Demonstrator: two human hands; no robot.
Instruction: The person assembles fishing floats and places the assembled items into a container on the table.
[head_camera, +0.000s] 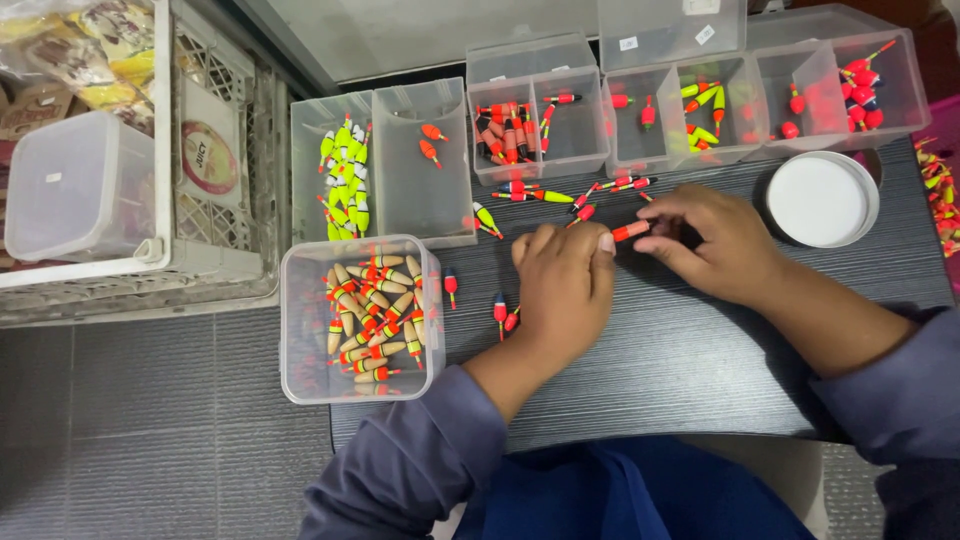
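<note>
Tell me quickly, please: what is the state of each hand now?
Left hand: closed, fingers curled, pinching one end of the small red-orange plastic float.
Right hand: closed, fingertips pinching the other end of the same float.

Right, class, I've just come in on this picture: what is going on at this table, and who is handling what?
A person seated at a dark table holds a small red fishing float between the fingertips of both hands, left hand and right hand. More floats lie loose just beyond the hands. A clear tub at the left is full of tan and orange floats, and open clear boxes along the far edge hold yellow-green, red and orange ones. A round white lid sits at the right.
</note>
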